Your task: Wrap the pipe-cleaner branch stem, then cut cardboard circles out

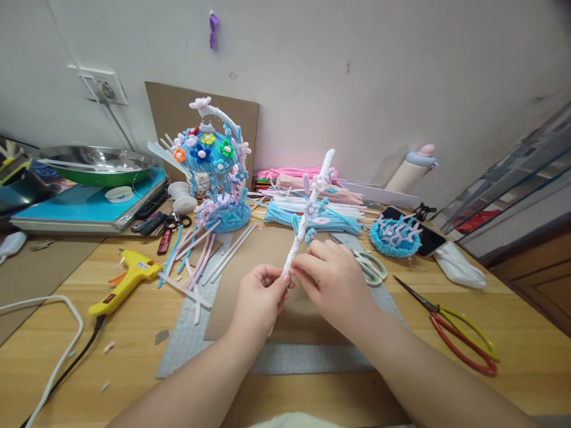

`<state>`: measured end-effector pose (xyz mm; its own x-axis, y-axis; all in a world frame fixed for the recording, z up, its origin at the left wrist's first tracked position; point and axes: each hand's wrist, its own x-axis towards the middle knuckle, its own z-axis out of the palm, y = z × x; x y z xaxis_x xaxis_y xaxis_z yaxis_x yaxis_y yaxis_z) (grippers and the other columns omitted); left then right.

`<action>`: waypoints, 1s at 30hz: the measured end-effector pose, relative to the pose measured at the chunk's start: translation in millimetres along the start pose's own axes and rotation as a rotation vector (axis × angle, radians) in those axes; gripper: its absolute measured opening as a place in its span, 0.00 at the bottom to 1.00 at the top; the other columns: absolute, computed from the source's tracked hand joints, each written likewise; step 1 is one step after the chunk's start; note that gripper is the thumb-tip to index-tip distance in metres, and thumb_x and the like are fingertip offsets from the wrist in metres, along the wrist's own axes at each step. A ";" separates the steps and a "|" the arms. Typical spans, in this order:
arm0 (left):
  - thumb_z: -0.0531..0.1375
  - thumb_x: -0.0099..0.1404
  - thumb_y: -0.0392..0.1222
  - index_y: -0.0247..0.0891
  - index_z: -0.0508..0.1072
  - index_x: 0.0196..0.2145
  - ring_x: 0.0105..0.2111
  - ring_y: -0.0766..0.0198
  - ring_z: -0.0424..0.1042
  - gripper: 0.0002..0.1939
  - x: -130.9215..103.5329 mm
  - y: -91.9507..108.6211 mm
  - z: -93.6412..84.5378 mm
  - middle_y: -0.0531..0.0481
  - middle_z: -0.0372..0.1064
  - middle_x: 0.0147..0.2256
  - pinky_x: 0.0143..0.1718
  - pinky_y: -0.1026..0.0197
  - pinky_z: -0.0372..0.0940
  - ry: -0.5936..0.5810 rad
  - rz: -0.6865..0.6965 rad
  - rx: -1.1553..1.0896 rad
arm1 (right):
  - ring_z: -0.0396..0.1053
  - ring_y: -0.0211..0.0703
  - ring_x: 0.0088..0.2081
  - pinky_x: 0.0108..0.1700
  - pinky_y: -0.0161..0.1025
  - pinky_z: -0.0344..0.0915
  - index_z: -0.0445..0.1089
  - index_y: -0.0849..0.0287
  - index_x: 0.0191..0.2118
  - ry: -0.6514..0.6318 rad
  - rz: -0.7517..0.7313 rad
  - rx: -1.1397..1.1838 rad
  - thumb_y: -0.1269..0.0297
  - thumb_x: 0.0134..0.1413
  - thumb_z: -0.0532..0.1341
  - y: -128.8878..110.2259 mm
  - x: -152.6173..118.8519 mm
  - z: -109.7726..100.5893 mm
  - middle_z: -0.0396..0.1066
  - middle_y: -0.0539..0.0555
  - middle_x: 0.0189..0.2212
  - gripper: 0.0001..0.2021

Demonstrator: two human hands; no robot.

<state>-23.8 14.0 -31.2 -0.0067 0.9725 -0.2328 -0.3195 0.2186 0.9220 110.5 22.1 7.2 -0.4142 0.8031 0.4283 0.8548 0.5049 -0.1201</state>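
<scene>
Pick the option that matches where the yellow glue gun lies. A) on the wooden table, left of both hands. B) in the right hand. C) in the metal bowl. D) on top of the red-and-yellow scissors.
A: the yellow glue gun lies flat on the wooden table, left of the left hand and right hand, which pinch a white pipe-cleaner stem.

Head view. Two bare forearms enter from the near edge, left hand and right hand both in full sight. No sleeves show anywhere along either arm up to the frame edge. No gloves. No watch, bracelet or ring visible on either wrist or on the fingers that face the camera. Fingernails short and plain (no polish that can be made out). A pale strip of cloth shows at the very near edge between the arms; too little of it is seen to tell what garment it is.
</scene>
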 end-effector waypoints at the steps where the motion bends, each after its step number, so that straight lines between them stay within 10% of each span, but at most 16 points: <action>1: 0.65 0.48 0.44 0.35 0.65 0.26 0.15 0.74 0.58 0.13 0.7 -0.7 -0.5 0.54 0.67 0.19 0.13 0.71 0.51 0.010 0.011 0.016 | 0.58 0.42 0.32 0.34 0.39 0.47 0.69 0.56 0.32 -0.008 0.000 0.012 0.66 0.58 0.54 1.0 -0.9 -0.9 0.64 0.51 0.28 0.08; 13: 0.57 0.54 0.39 0.36 0.67 0.22 0.21 0.69 0.61 0.06 -3.4 -0.1 -6.5 0.55 0.64 0.19 0.22 0.67 0.54 -0.025 0.367 0.694 | 0.54 0.42 0.27 0.30 0.40 0.44 0.65 0.59 0.26 -0.085 -0.540 -0.384 0.76 0.51 0.53 1.9 -5.9 -65.2 0.62 0.53 0.22 0.08; 20: 0.54 0.54 0.30 0.38 0.61 0.19 0.20 0.69 0.58 0.09 -4.6 5.5 -12.8 0.56 0.59 0.18 0.23 0.65 0.48 -0.250 0.781 1.154 | 0.56 0.39 0.25 0.28 0.40 0.44 0.66 0.58 0.22 -0.407 -0.976 -0.425 0.72 0.50 0.59 -13.9 38.3 -104.8 0.64 0.51 0.21 0.08; 30: 0.49 0.65 0.37 0.39 0.68 0.27 0.26 0.63 0.66 0.12 -8.9 20.7 -24.3 0.48 0.69 0.25 0.27 0.62 0.53 -0.529 1.017 1.309 | 0.61 0.39 0.32 0.33 0.39 0.53 0.71 0.54 0.30 -0.672 -0.729 -0.169 0.72 0.54 0.55 14.5 77.1 -119.7 0.66 0.50 0.26 0.09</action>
<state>-53.4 7.8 -17.5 0.6690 0.6120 0.4218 0.5306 -0.7906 0.3054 128.4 53.5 145.7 -0.9001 0.3541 -0.2538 0.3335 0.9349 0.1215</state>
